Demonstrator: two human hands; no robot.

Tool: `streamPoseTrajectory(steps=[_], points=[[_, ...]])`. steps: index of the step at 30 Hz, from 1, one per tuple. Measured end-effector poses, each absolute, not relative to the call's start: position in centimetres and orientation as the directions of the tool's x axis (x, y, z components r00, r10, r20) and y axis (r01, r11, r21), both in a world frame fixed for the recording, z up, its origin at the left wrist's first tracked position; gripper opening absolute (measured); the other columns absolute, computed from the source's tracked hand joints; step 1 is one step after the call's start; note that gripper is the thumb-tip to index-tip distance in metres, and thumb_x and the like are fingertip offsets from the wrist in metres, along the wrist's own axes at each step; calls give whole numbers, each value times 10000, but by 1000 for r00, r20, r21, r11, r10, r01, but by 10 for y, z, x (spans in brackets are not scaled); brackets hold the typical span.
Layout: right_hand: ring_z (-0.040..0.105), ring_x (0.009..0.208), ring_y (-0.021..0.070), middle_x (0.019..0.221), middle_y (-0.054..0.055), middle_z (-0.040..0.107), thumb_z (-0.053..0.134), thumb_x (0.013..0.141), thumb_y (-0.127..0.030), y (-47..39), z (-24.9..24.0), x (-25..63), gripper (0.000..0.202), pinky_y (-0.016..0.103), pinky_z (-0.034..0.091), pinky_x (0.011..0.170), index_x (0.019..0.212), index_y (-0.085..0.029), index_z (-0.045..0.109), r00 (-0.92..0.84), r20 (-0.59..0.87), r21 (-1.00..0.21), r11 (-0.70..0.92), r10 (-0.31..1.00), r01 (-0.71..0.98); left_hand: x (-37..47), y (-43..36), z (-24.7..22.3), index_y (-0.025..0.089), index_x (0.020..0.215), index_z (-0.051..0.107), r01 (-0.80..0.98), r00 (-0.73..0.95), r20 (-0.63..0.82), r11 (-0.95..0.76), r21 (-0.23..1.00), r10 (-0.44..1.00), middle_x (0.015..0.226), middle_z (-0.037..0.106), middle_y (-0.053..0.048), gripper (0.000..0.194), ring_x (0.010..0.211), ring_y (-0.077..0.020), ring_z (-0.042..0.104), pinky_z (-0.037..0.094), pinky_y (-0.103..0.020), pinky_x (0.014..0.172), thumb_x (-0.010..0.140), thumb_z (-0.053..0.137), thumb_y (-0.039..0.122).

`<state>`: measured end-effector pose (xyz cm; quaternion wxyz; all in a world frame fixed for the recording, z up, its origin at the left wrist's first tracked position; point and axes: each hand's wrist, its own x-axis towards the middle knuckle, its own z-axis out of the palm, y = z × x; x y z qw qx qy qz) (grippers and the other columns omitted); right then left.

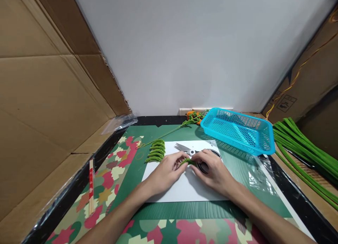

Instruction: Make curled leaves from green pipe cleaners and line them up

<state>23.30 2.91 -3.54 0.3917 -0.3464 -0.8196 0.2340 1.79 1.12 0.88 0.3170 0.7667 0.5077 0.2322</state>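
Between my two hands is a short green pipe cleaner piece (188,161), slightly curved. My left hand (169,168) pinches one end of it, and my right hand (210,166) pinches the other. Both hands are above a white sheet (174,191). Scissors (185,149) with dark handles lie on the sheet just behind, the handles partly hidden by my right hand. Left of my left hand, several curved green pipe cleaner pieces (156,151) lie in a column at the sheet's edge.
A blue perforated basket (237,131) stands at the back right. Beside it lies an orange flower stem (194,117). Long green pipe cleaners (303,145) are bundled at far right. Wrapped chopsticks (91,186) lie at left. Cardboard walls (47,89) flank the table.
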Motion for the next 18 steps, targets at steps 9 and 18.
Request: streamPoseTrajectory(steps=[9,18], points=[[776,819,205,907,45,817,671,959,-204,34,-25,235,123,316,584,731,979,-208,792,-408,287,-912,377,867,160,16,12,16,206,1191,757,518,411,-29,-208,830,911,1017,755,-40,319,835,-204,599,431,-289,741,1043,537,385],[704,908,228,1028,66,769,703,996,-222,31,-31,235,124,369,547,818,1105,-238,760,-464,535,-660,692,706,293,15,16,7,203,1231,714,335,396,-59,-85,938,916,1035,690,-43,309,838,-181,568,424,-286,732,1012,617,398]])
